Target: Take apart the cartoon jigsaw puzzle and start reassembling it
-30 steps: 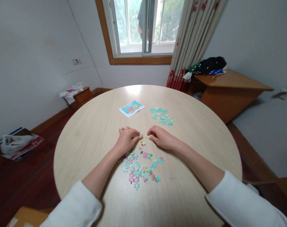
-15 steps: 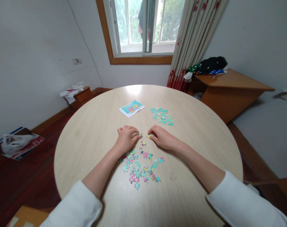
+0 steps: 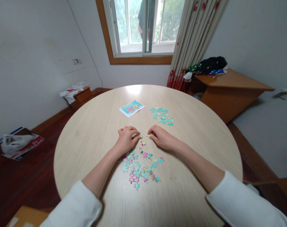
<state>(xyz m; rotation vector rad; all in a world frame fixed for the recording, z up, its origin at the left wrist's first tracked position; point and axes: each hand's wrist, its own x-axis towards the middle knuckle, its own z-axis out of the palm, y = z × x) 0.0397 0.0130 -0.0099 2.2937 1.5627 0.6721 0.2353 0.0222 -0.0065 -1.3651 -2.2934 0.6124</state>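
Note:
My left hand is closed in a pinch on a small puzzle piece, mostly covered by the fingertips. Across a narrow gap, my right hand pinches a yellowish puzzle piece at the tabletop. Just below and between them lies a yellow and red puzzle piece, with a small dark-marked piece under it. Closer to me spreads a loose pile of pink, teal and yellow puzzle pieces; my left wrist hides its upper left edge.
The round wooden table carries a printed picture card and a group of teal puzzle pieces beyond my hands. A wooden desk with dark cloth stands at the right. A cardboard box sits at lower left.
My left hand has shifted very slightly, and the piece at its fingertips is now more covered and a little lower. The right hand stays in place.

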